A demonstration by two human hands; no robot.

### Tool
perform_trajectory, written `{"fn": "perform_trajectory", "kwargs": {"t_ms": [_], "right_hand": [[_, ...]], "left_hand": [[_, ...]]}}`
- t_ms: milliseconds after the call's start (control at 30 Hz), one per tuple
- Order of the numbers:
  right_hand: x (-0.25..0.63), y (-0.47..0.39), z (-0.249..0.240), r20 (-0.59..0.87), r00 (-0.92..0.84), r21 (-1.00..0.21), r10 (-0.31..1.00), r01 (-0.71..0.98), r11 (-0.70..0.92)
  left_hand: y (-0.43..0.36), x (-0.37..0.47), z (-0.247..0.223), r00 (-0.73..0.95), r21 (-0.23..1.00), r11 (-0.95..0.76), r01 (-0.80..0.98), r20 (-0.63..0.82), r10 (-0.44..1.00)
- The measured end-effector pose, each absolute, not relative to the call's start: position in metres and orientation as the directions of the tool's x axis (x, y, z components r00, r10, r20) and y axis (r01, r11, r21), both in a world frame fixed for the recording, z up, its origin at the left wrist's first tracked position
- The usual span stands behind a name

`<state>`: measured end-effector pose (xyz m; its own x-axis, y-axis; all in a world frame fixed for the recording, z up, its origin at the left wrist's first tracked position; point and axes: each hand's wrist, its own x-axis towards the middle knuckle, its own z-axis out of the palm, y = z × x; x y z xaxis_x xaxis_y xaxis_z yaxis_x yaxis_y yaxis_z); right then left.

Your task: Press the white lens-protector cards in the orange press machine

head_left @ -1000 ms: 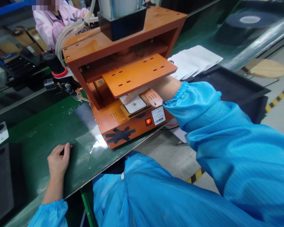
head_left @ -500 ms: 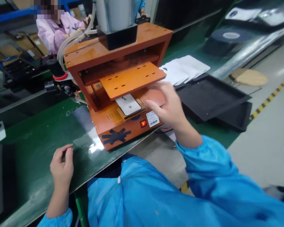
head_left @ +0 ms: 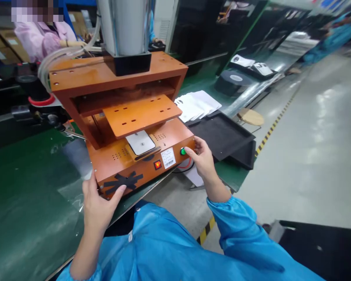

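An orange press stands at the edge of the green bench. A white phone-sized panel with a dark rim lies in the fixture on its base, partly beneath the raised orange plate. My left hand grips the base's left front corner, fingers along the side and thumb by the black tape. At the opposite corner, my right hand wraps the side, its thumb touching the lit green button. Whether the thumb pushes it in, I cannot tell.
Overlapping white sheets lie right of the press, behind stacked black trays. A microscope-like device with a red ring is at left. Clear film lies on the bench. A person in pink works behind.
My left hand has moved from above the bench onto the press's left corner. My right hand has drawn back from beside the raised plate to the green button. The view has shifted.
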<state>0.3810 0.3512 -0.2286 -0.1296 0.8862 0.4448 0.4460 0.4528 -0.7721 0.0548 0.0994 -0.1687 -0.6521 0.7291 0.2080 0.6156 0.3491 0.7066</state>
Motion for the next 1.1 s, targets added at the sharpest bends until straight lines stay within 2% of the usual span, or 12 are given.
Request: {"fn": "perform_trajectory", "kwargs": {"t_ms": [167,400,500,567,633,667,733,800,833,867,933,1100], "right_hand": [[0.389,0.345,-0.225,0.322,-0.152,-0.882,0.934,0.31,0.355],[0.388,0.342,-0.218,0.317,-0.108,-0.872,0.942,0.357,0.334],[0.376,0.328,-0.215,0.357,0.101,-0.904,0.929,0.289,0.316],[0.366,0.31,-0.213,0.483,0.349,-0.868,0.803,0.315,0.384],[0.355,0.287,-0.211,0.628,0.425,-0.777,0.652,0.389,0.495],[0.348,0.274,-0.21,0.703,0.344,-0.709,0.623,0.411,0.573],[0.328,0.245,-0.205,0.82,-0.058,-0.525,0.57,0.32,0.789],[0.301,0.213,-0.197,0.805,-0.5,-0.359,0.319,0.017,0.933],[0.284,0.198,-0.193,0.765,-0.621,-0.316,0.169,-0.134,0.939],[0.265,0.183,-0.189,0.736,-0.676,-0.277,0.039,-0.248,0.928],[0.227,0.16,-0.184,0.685,-0.721,-0.242,-0.101,-0.356,0.903],[0.161,0.137,-0.193,0.696,-0.696,-0.139,-0.175,-0.37,0.918]], "left_hand": [[0.099,0.069,-0.17,-0.667,0.688,0.369,0.625,0.226,0.71],[0.099,0.071,-0.171,-0.659,0.701,0.353,0.62,0.221,0.719],[0.083,0.067,-0.165,-0.61,0.749,0.285,0.598,0.195,0.768],[0.066,0.06,-0.159,-0.586,0.801,0.206,0.562,0.21,0.783],[0.048,0.046,-0.154,-0.593,0.81,0.186,0.556,0.23,0.772],[0.04,0.036,-0.152,-0.609,0.795,0.212,0.569,0.234,0.758],[0.023,0.006,-0.15,-0.661,0.731,0.317,0.605,0.238,0.712],[0.012,-0.032,-0.149,-0.722,0.656,0.432,0.619,0.258,0.642],[0.009,-0.052,-0.149,-0.749,0.623,0.482,0.616,0.272,0.604],[0.008,-0.071,-0.149,-0.768,0.597,0.521,0.61,0.283,0.575],[0.015,-0.103,-0.153,-0.777,0.557,0.56,0.613,0.295,0.556],[0.057,-0.139,-0.171,-0.685,0.447,0.549,0.707,0.24,0.688]]}}
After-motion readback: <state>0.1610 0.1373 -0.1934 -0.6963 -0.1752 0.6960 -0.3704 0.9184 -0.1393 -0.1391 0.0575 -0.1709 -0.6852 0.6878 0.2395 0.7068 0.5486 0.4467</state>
